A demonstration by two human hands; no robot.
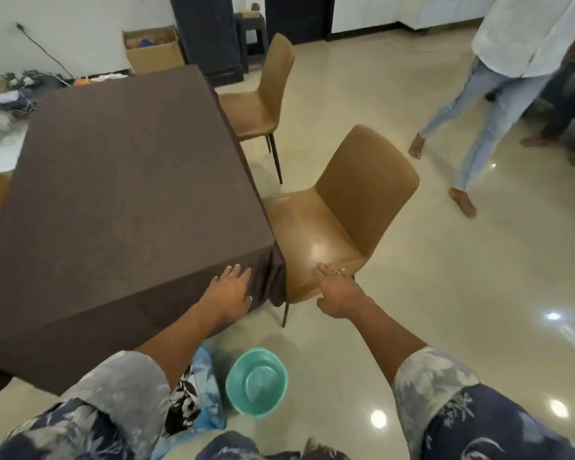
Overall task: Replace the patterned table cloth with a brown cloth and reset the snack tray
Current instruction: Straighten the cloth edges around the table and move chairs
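While left hand touches cloth, right hand extends.

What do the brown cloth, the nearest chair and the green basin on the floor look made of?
Brown cloth: matte woven fabric, apparently; it hangs in soft folds at the corner. Nearest chair: smooth tan leather or imitation, hard to tell; its seat shows glare. Green basin: probably plastic, evenly coloured, slightly glossy.
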